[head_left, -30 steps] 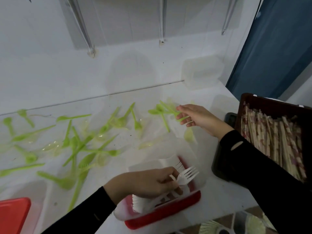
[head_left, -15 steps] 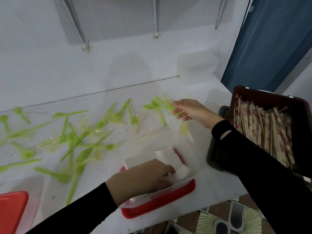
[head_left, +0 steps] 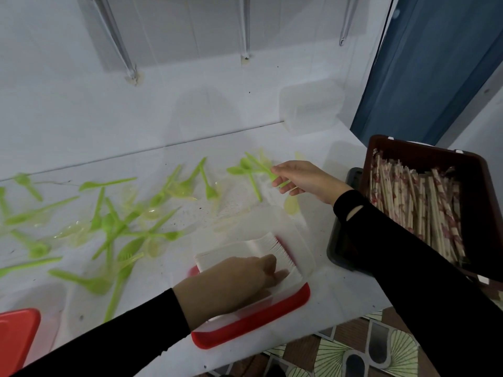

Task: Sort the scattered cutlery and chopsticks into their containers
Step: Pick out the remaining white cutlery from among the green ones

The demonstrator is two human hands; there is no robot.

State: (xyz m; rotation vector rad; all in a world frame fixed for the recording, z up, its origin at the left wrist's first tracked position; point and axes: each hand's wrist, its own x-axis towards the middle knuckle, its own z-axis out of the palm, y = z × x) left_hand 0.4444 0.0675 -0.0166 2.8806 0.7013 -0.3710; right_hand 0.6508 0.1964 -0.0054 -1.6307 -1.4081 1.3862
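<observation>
At the near edge of the table [head_left: 340, 289], the person's left grip [head_left: 236, 284] rests on a stack of white forks [head_left: 261, 247] in a clear container [head_left: 306, 240] that stands on a red lid [head_left: 272, 317]; whether its fingers clasp the forks cannot be told. Green cutlery [head_left: 114, 227] lies scattered to the left. Farther back, the right grip [head_left: 302, 178] pinches the handle of a green spoon [head_left: 246, 164]. At the right, a brown tray [head_left: 424, 152] holds wrapped chopsticks [head_left: 416, 208]
</observation>
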